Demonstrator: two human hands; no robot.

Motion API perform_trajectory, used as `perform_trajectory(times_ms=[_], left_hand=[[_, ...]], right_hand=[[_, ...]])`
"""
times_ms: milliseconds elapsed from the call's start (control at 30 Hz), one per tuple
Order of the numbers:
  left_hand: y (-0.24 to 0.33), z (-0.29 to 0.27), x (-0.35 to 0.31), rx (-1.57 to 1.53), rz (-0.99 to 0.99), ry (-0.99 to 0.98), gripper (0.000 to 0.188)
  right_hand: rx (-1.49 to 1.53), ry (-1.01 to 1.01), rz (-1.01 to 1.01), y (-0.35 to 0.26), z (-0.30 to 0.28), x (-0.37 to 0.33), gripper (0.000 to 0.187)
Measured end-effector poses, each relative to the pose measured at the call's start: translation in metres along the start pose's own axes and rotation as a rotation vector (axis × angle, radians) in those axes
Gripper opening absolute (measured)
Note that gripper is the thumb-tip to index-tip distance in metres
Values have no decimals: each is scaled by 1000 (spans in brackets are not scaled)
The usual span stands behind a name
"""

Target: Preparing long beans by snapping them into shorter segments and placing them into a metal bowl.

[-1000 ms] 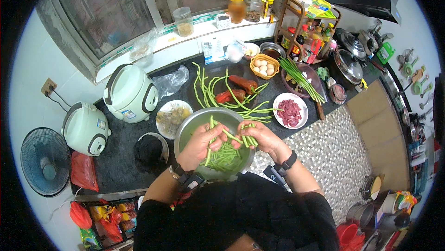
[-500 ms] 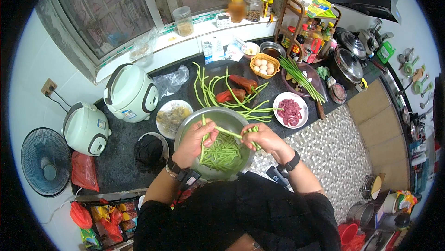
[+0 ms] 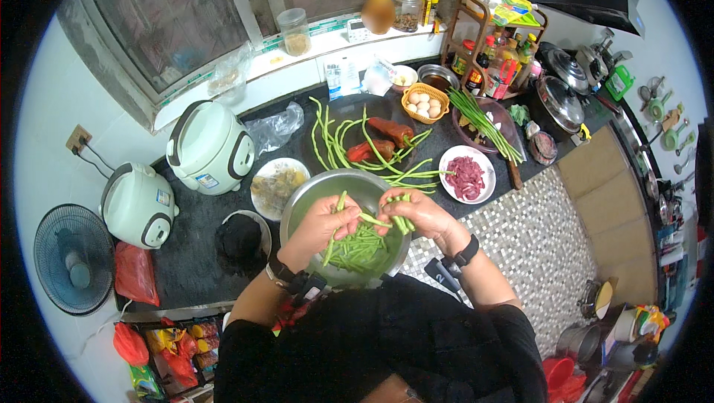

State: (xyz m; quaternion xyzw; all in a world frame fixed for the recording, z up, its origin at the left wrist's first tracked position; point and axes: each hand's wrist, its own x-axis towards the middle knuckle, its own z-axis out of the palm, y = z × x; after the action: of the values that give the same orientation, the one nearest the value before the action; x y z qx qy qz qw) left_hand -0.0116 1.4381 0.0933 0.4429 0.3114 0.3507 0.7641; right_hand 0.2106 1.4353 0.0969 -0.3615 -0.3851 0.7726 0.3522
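Both hands work above a steel bowl [image 3: 290, 206] at the counter's front edge. Cut lengths of green long beans [image 3: 358, 249] lie in its bottom. My left hand [image 3: 331, 221] is closed on a long bean [image 3: 341, 202] that sticks up past the fingers and hangs down toward the bowl. My right hand [image 3: 420, 218] is closed on a small bunch of bean pieces [image 3: 402, 223]. A short stretch of bean spans between the two hands. Behind the bowl, whole long beans [image 3: 321, 131] lie on the counter with two red peppers [image 3: 390, 132].
Left of the bowl are a plate of greyish food [image 3: 271, 180] and a black-lined container [image 3: 242, 239]. A plate of sliced meat [image 3: 467, 174], a basket of eggs [image 3: 425, 103] and green stalks [image 3: 487, 124] on a purple basin [image 3: 513, 131] stand right. Rice cookers [image 3: 210, 149] sit far left.
My hands have come closer together over the bowl; the right moved left and slightly up. The bean stretch between them is now shorter.
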Motion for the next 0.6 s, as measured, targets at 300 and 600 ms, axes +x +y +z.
perform_trajectory(times_ms=[300, 600], left_hand=[[-10, 1, 15, 945, 298, 50, 14], [-7, 17, 10, 1107, 804, -82, 7]], right_hand=[[-180, 1, 31, 16, 7, 4, 15], [-185, 148, 188, 38, -7, 16, 16]])
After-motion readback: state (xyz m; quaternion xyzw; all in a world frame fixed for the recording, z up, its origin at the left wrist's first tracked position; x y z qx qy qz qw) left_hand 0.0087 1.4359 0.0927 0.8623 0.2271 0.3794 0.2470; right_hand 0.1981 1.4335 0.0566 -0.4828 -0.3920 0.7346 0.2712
